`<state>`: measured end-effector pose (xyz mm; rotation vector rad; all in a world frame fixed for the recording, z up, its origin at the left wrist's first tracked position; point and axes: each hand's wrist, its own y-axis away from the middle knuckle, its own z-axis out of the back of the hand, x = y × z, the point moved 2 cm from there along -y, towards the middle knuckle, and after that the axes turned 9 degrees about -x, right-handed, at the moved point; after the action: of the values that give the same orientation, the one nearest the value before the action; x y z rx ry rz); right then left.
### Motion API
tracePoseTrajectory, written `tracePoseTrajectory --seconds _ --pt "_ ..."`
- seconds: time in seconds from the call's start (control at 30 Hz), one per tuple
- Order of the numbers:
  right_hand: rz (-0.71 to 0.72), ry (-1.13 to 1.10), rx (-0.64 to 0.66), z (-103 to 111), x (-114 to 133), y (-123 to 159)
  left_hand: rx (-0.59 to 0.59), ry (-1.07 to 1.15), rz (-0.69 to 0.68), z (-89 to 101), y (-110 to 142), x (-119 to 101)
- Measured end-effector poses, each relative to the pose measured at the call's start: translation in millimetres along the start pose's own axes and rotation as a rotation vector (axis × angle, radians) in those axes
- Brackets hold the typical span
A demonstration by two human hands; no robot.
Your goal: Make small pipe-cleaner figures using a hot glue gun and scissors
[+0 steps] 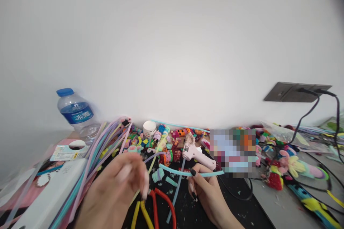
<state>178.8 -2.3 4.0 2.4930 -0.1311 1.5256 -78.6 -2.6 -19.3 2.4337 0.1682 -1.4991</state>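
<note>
"Counting first: how many of each do you see?"

"One light-blue stem (178, 173), one pale pink glue gun (197, 155), one paper cup (149, 129) and one bottle (76, 111). Two red handles (154, 205) and two yellow handles (136, 215) reach up from the near edge. Two plugs sit in the wall socket (287, 92). The stems bundled at the left are too many to count."

"Where's that light-blue one?"

"In the right hand (205, 188), pinched near its middle between the thumb and fingers, just below the glue gun's handle in the view."

"And the left hand (118, 186)?"

"Blurred, its fingers bent. I can't tell whether it holds anything. The stem's left end is near its fingertips, apart from them."

"Which way does the stem point?"

"Its long axis runs left to right, nearly level, bowed slightly downward; the left end sits a little higher."
</note>
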Motion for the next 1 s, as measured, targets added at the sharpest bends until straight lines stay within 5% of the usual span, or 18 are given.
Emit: tracePoseTrajectory --seconds 0.1,0.2,0.37,0.47,0.6,0.73,0.87,1.0 --pt "0.019 0.019 -0.021 -3 -3 2 0.018 -0.145 0.059 -71.1 -4 -19" --pt "0.007 0.086 -0.012 -6 -8 4 0.119 -0.182 0.159 -99.1 -1 -11" --pt "0.004 0.202 -0.024 -5 -10 4 0.237 -0.316 0.173 -77.9 -3 10" --pt "0.116 0.217 -0.146 3 -5 0 0.312 -0.607 -0.081 -74.8 -10 2" --pt "0.183 0.204 -0.213 13 -1 -4 0.657 -0.959 -0.576 -94.9 -10 -9" --pt "0.178 0.215 -0.2 13 0 -5 0.859 -1.238 -0.784 -113.5 -8 -4" --pt "0.188 0.217 -0.203 14 1 -4 0.895 -1.268 -0.818 -116.9 -10 0" --pt "0.198 0.18 -0.207 14 2 -4 0.758 -1.055 -0.659 -106.0 -15 -6"
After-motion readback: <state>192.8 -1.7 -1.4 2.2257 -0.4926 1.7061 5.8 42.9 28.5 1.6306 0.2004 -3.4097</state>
